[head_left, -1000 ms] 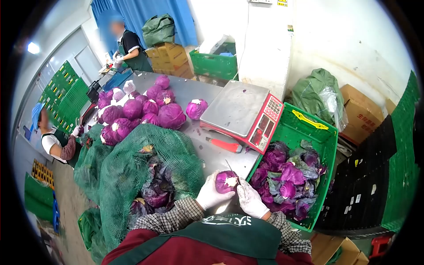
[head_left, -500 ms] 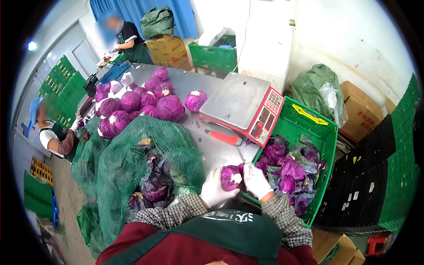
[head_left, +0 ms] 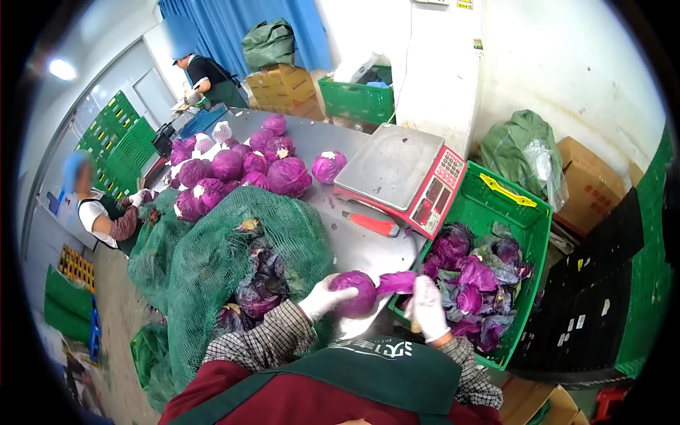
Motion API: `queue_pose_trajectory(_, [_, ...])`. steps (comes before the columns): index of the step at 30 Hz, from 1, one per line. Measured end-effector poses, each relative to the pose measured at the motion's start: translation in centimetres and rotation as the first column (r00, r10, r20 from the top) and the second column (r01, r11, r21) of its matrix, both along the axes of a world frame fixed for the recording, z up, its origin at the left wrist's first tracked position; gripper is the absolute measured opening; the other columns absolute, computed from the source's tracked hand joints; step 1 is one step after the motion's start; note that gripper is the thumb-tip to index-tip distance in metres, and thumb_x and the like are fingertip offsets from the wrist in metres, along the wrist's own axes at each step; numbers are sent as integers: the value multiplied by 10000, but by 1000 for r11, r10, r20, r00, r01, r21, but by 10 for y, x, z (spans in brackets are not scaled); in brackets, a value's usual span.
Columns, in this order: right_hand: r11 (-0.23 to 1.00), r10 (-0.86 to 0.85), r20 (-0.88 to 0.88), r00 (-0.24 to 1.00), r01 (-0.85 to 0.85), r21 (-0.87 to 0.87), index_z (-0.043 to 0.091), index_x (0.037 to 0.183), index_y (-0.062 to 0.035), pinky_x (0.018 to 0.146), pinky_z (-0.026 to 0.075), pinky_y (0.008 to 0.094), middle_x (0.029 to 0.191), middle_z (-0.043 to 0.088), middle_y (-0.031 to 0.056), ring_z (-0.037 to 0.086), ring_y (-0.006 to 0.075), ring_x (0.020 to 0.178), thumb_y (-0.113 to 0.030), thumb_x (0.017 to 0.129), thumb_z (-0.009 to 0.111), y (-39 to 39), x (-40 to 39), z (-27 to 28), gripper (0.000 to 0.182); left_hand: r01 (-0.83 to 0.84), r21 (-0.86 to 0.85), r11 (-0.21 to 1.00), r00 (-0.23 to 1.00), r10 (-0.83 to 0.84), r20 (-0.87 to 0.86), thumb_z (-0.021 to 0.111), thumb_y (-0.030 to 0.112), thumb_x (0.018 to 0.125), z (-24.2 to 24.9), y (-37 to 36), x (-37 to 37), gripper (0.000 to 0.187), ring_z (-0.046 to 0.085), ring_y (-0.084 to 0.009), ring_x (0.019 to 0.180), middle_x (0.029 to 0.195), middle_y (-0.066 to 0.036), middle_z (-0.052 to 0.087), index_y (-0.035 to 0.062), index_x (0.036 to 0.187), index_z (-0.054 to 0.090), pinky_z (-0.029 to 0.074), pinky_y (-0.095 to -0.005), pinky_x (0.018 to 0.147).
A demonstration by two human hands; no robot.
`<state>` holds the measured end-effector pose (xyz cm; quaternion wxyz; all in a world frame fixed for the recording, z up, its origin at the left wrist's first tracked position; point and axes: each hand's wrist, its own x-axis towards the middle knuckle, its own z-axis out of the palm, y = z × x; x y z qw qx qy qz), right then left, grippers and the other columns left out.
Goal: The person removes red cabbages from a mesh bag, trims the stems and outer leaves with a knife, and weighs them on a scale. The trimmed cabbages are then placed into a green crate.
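A round purple cabbage (head_left: pixel 356 295) is held in my gloved left hand (head_left: pixel 324 298), low in the middle of the view. From its right side a purple leaf (head_left: pixel 397 282) stretches out to my gloved right hand (head_left: pixel 427 306), whose closed fingers grip its end. Beside that hand, a green crate (head_left: pixel 542 273) holds loose purple leaves (head_left: pixel 476 274). A green net bag (head_left: pixel 202 283) with more dark cabbage lies left of my left hand. Beyond my hands, a red-handled knife (head_left: pixel 371 223) rests on the metal table (head_left: pixel 322 202).
Several purple cabbages (head_left: pixel 227 164) are heaped at the table's far left, and one (head_left: pixel 329 167) sits near the red scale (head_left: pixel 397 164). One person (head_left: pixel 212 78) stands at the far end, another (head_left: pixel 106 216) at the left. Dark stacked crates (head_left: pixel 574 304) stand at the right.
My right hand has moved right and slightly down, drawing the leaf away from the cabbage. The cabbage and my left hand have shifted left. The whole view has also shifted slightly.
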<state>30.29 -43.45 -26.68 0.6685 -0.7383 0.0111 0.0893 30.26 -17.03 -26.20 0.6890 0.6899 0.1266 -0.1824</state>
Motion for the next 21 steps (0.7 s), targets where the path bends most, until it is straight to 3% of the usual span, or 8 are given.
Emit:
queue_pose_trajectory(3, [850, -347, -153, 925, 379, 365, 479, 899, -34, 396, 414, 284, 608, 560, 90, 505, 160, 417, -391, 1022, 375, -52, 11, -12, 392, -183, -508, 842, 954, 27, -299, 703, 440, 818, 9, 11, 2, 757, 528, -338, 1202, 1360, -147, 487, 116, 1414, 366, 489, -523, 947])
queue_pose_trajectory(4, [864, -407, -67, 911, 408, 296, 486, 1025, -17, 400, 419, 280, 594, 549, 83, 510, 162, 425, -364, 1014, 409, -84, 19, -20, 356, -148, -455, 878, 967, 32, -253, 669, 521, 817, 17, 10, 3, 789, 496, -365, 1234, 1407, -152, 440, 167, 1437, 331, 488, -569, 929])
queue_pose_trajectory(5, [868, -459, 21, 888, 443, 222, 492, 1152, 1, 403, 424, 277, 579, 539, 76, 515, 164, 434, -337, 1006, 443, -108, 21, -27, 371, -158, -441, 883, 971, 57, -234, 663, 457, 851, 20, 10, 7, 752, 576, -322, 1151, 1316, -173, 517, 57, 1407, 353, 523, -501, 917])
queue_pose_trajectory(7, [734, -367, 212, 906, 422, -532, 314, 1428, -9, 569, 538, 305, 843, 664, 165, 651, 241, 651, -267, 964, 533, -106, 23, 23, 574, -87, -294, 952, 989, 47, -142, 691, 444, 834, 20, 3, 17, 780, 607, -304, 1100, 1279, -189, 535, 18, 1393, 353, 541, -482, 893])
queue_pose_trajectory(9, [846, -223, 542, 810, 437, -305, 165, 1498, -34, 971, 460, 343, 1468, 336, 260, 566, 307, 1171, -207, 904, 610, -89, 31, -5, 762, -71, -44, 997, 997, 69, -41, 735, 420, 808, 18, -16, 22, 786, 625, -274, 1057, 1227, -206, 562, -56, 1336, 400, 543, -388, 878])
queue_pose_trajectory(12, [926, 184, 394, 900, -23, -378, 569, 1183, 11, 912, 492, 350, 1215, 587, 200, 590, 298, 1108, -141, 828, 653, -17, 12, 37, 395, -24, 178, 984, 993, 3, 119, 748, 400, 803, 0, -34, 25, 747, 613, -220, 1020, 1182, -159, 582, -76, 1284, 432, 500, -333, 920])
queue_pose_trajectory(15, [899, 361, 604, 711, -94, -427, 576, 1198, -79, 847, 535, 371, 1265, 541, 143, 633, 299, 1007, -178, 858, 634, 28, 14, 10, 359, 66, 209, 976, 991, -88, 98, 737, 418, 802, 22, -39, 29, 739, 633, -245, 1006, 1139, -182, 624, -97, 1261, 471, 516, -331, 892])
queue_pose_trajectory(21, [883, 377, 465, 801, -159, -441, 585, 1103, -69, 802, 526, 394, 1144, 525, 133, 601, 325, 973, -165, 837, 662, 34, 15, 15, 292, 68, 209, 975, 994, -84, 69, 726, 439, 804, -21, -23, 44, 735, 649, -255, 985, 1107, -218, 630, -111, 1227, 486, 532, -338, 859])
